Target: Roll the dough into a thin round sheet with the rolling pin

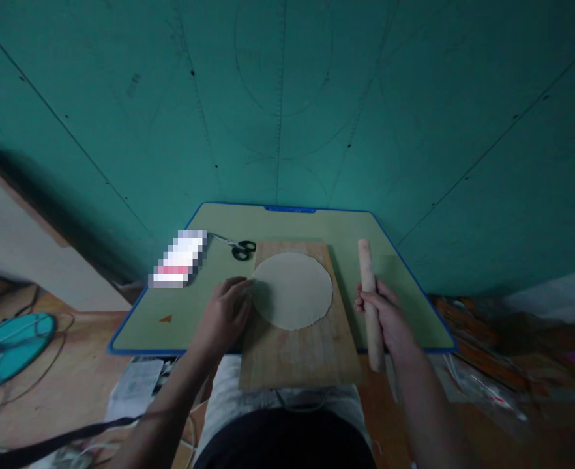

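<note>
A thin round sheet of rolled dough (294, 293) lies flat on a wooden board (300, 361). Its edge is slightly ragged on the right. My left hand (226, 312) is at the board's left side, its loosely bent fingers reaching the dough's left edge. Whether the fingertips press on the dough or only on the board is hard to make out. To the right of the board, my right hand (383, 309) is closed around the middle of a wooden rolling pin (369, 273). The pin is held lengthwise, apart from the dough.
The board rests on a pale green table (170, 335) with a blue rim. Black-handled scissors (242, 249) lie beyond my left hand, beside a blurred-out phone-like object (178, 258). A small orange scrap (166, 319) lies on the tabletop. A green wall (287, 130) stands behind.
</note>
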Demonstrator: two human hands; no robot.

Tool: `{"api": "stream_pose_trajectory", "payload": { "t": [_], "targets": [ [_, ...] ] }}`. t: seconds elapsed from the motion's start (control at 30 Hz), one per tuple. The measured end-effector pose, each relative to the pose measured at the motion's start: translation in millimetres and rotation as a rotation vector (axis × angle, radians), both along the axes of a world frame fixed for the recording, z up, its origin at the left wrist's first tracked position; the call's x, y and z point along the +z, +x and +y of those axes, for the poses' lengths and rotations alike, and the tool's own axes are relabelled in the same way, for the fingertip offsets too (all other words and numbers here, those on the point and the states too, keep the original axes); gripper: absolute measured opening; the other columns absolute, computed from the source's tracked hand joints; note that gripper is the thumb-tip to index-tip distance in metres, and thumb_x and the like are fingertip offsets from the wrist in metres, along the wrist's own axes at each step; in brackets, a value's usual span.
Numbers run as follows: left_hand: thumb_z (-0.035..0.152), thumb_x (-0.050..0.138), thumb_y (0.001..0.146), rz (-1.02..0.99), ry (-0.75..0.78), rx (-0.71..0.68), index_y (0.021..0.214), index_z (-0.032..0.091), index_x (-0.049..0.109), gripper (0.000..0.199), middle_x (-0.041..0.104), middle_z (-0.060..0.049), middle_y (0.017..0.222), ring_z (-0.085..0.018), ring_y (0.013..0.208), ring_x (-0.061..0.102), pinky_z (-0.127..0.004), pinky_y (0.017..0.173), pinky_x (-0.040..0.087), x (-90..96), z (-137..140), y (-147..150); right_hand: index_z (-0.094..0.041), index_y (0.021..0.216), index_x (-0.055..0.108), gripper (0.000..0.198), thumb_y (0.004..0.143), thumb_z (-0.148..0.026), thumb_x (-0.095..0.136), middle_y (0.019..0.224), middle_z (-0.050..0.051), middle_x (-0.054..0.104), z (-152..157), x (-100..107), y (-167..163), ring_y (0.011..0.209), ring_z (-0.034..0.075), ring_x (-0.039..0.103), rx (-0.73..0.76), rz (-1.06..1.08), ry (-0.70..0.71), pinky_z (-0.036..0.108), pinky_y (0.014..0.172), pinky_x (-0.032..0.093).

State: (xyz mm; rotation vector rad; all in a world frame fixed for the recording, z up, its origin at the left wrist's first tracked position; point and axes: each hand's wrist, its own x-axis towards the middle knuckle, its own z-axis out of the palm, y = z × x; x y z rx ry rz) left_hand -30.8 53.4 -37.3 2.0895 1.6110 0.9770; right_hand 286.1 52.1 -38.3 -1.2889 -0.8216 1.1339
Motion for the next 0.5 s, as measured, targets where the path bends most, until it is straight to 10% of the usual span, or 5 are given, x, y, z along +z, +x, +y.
{"api": "stream_pose_trajectory", "payload": {
  "t": [0.5],
  "targets": [
    [0.047, 0.050, 0.096, 0.330, 0.028, 0.084, 0.135, 0.014, 0.058, 0.051, 0.059, -0.019, 0.138, -0.035, 0.123, 0.059, -0.053, 0.103, 0.048, -13.7, 3, 8, -0.023, 0.081, 0.066, 0.023, 0.061, -0.030, 0.074, 0.060, -0.004, 0.061, -3, -4, -1, 0.052, 0.013, 0.055, -0.004, 0.001, 0.004, 0.026, 0.052, 0.045]
  ]
}}
